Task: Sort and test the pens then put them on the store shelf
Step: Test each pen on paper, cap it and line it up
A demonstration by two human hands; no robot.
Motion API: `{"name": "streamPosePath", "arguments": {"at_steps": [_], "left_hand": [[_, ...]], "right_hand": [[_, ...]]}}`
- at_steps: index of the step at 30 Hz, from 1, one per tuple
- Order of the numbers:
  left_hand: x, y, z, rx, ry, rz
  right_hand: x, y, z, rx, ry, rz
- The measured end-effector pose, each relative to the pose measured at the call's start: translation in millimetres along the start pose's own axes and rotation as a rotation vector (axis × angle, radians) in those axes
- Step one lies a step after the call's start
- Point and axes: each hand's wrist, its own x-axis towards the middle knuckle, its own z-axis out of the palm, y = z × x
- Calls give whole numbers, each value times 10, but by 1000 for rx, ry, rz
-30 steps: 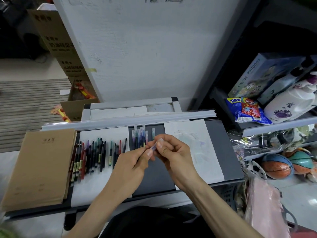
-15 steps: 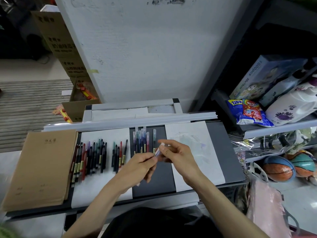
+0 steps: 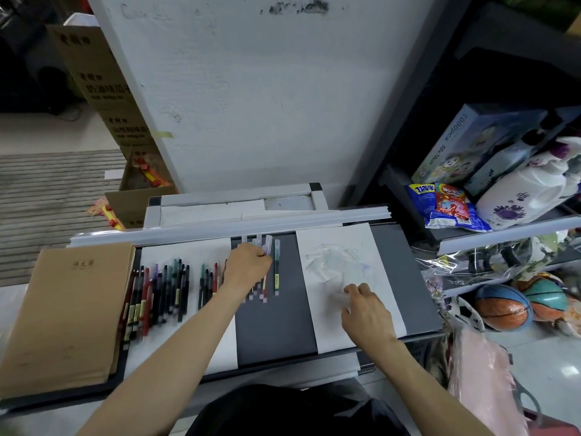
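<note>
Left grip point(image 3: 248, 265) pinches a likely light, stiff, slick pen point(image 3: 268, 247) at the row point(image 3: 276, 265) near the counter's point(image 3: 276, 325) back edge, best held mid-barrel; right grip point(image 3: 364, 313) curls on the test paper point(image 3: 333, 247), contents unclear.

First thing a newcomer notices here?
Rows of coloured pens lie on white paper at the left, beside a brown notebook. The left hand is at the clear-capped pens on the dark shelf; the right hand rests on the scribbled test sheet.
</note>
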Motion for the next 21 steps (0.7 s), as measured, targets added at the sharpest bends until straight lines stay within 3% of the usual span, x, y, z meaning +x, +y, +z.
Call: {"name": "streamPosePath", "arguments": {"at_steps": [14,21], "left_hand": [[217,108,182,321,-30,30],[40,14,131,279,26,72]], "right_hand": [[88,-28,69,-74,55,-57],[92,-108,49,224,32,-65]]}}
